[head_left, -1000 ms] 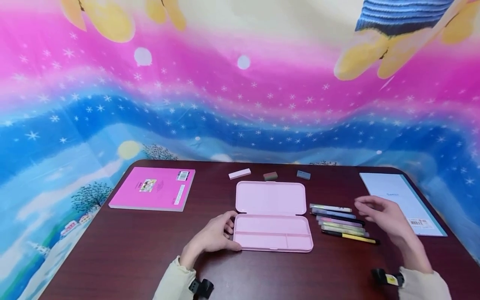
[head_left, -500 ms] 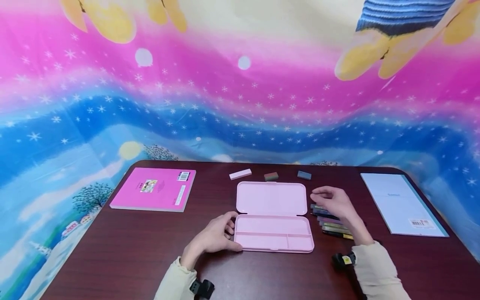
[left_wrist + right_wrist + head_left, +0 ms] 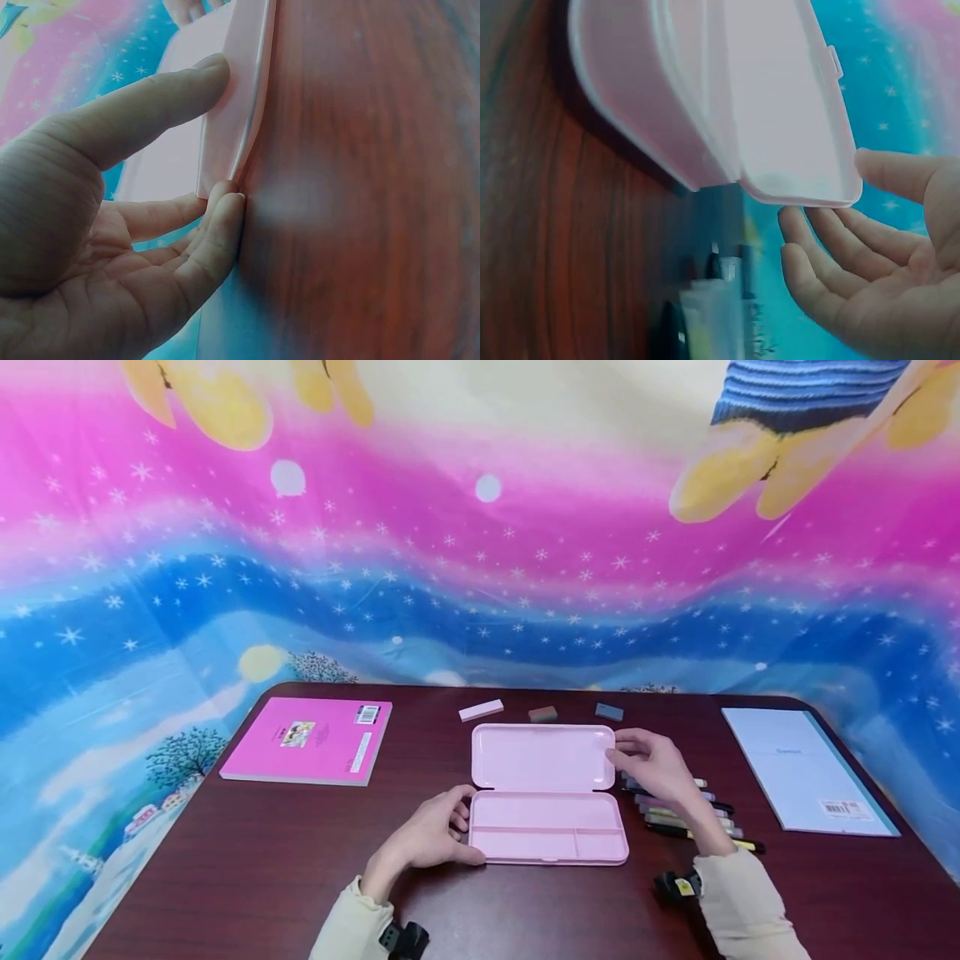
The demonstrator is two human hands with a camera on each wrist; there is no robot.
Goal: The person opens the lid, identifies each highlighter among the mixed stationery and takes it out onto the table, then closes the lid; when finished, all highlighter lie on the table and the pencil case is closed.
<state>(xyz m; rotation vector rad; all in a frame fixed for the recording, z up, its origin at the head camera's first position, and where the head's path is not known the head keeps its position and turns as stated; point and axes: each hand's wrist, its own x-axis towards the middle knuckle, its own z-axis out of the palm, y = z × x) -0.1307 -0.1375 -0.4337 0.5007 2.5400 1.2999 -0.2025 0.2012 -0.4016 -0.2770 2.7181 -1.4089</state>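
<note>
A pink pencil case (image 3: 525,810) lies unfolded on the table, its lid (image 3: 540,758) laid back away from me and its divided base nearer. My left hand (image 3: 426,832) holds the base's left end. In the left wrist view the thumb presses the front wall of the case (image 3: 238,97), with fingertips round the corner. At the right end of the lid is my right hand (image 3: 660,767). The right wrist view shows its thumb on the rim of the lid (image 3: 791,112) and curled fingers against the end edge. Several pens (image 3: 652,817) lie partly hidden under the right forearm.
Behind the case sit a pale pink bar (image 3: 481,709), a brown-green eraser (image 3: 543,714) and a blue-grey eraser (image 3: 609,712). A pink book (image 3: 307,739) lies at the left, a pale blue notebook (image 3: 806,764) at the right. A printed cloth (image 3: 480,543) hangs behind the table.
My right hand has moved left from beside the notebook, across the pens, to the lid's right edge, and now grips it. The left hand has stayed on the case.
</note>
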